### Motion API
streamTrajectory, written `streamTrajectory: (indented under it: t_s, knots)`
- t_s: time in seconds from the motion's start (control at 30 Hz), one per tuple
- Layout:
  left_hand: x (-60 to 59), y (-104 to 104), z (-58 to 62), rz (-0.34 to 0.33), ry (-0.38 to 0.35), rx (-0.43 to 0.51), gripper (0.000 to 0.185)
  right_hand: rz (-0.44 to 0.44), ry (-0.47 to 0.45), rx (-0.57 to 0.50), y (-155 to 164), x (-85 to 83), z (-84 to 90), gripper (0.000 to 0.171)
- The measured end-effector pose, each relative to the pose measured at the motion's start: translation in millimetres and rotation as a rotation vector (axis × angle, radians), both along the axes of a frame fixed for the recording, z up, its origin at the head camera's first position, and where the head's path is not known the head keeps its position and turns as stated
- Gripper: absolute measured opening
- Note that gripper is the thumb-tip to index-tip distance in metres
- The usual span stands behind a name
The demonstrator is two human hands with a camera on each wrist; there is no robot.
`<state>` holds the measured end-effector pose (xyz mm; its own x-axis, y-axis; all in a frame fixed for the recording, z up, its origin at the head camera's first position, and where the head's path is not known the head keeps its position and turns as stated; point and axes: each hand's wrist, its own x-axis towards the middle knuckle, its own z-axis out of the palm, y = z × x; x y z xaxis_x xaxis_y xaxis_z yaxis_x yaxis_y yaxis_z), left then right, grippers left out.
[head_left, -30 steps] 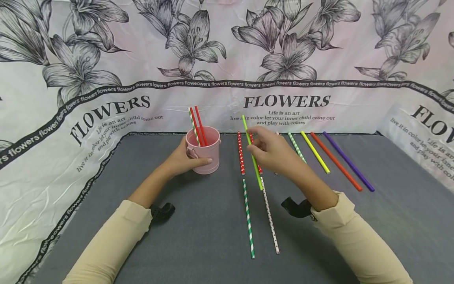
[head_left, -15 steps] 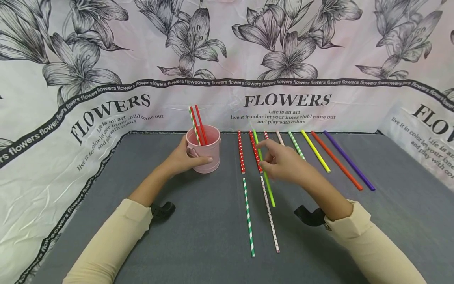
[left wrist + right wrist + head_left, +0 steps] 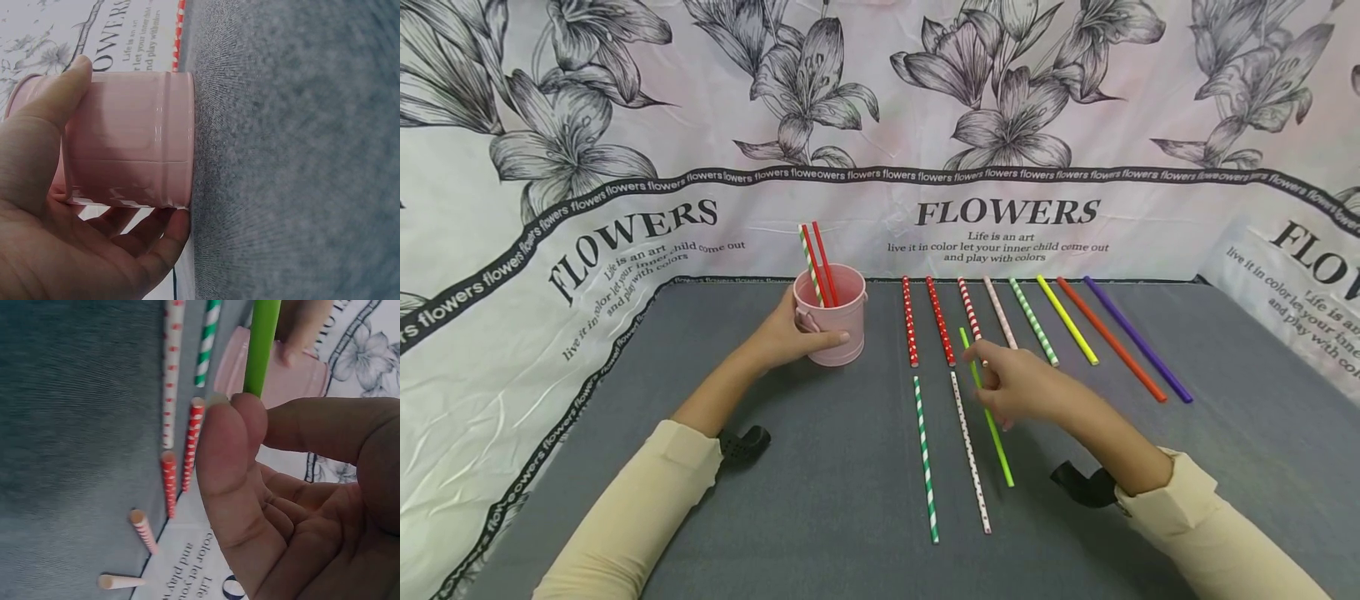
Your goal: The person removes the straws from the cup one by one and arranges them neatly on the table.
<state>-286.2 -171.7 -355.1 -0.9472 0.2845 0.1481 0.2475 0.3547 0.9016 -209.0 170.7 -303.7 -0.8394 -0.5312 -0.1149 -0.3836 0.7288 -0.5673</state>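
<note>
My left hand (image 3: 782, 335) grips a small pink bucket (image 3: 847, 333) on the table, thumb across its front and fingers curled behind it. Several straws (image 3: 820, 265), red ones and a green-striped one, lean inside the bucket. Between thumb and fingertips, my right hand (image 3: 1018, 383) pinches a lime green straw (image 3: 1001, 450); the right wrist view shows the pinch on the green straw (image 3: 261, 350) closely. Left of that straw lie a white dotted straw (image 3: 972, 454) and a green-striped straw (image 3: 926, 458), side by side.
A back row of straws runs from a red dotted straw (image 3: 910, 321) past a yellow straw (image 3: 1067, 320) and an orange straw (image 3: 1112, 340) to a purple straw (image 3: 1138, 340). Behind the grey table (image 3: 820, 500) hangs a flower-printed cloth (image 3: 850, 196).
My right hand has moved right and toward me with the lime green straw, from over the back row to beside the white dotted straw. The left hand and bucket stay put.
</note>
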Motion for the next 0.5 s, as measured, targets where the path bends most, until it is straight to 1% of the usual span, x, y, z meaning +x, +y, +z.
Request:
streamTrajectory:
  t_s: [0.2,0.5]
  knots:
    - [0.0,-1.4,-1.6,0.017,-0.012,-0.006,0.107,-0.008,-0.054,0.005,1.6,5.7,-10.7,0.042]
    - [-0.1,-0.6,-1.1,-0.004,0.005,0.023,0.105,-0.022,-0.065,0.075,5.3,12.1,-15.2,0.039]
